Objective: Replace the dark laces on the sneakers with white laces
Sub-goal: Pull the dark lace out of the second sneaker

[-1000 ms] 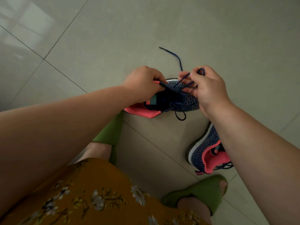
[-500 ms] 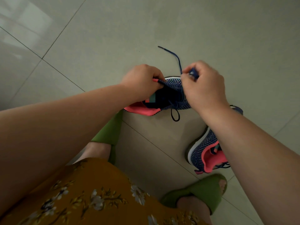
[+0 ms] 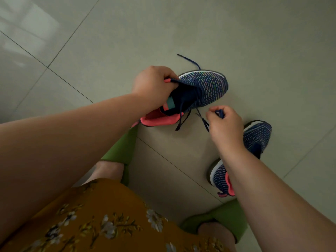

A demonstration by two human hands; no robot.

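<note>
Steadying the sneaker (image 3: 203, 88) in our left hand (image 3: 152, 86), we pinched the dark lace (image 3: 204, 122) with right hand (image 3: 224, 124) fingers, just beside its eyelets.

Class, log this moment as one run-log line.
left hand: holds sneaker | right hand: pinches dark lace, pulling out | second sneaker: on floor | white laces: unseen

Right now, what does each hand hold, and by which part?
The left hand grips the sneaker at the edge of its opening. The right hand pinches the dark lace near its loose end.
</note>
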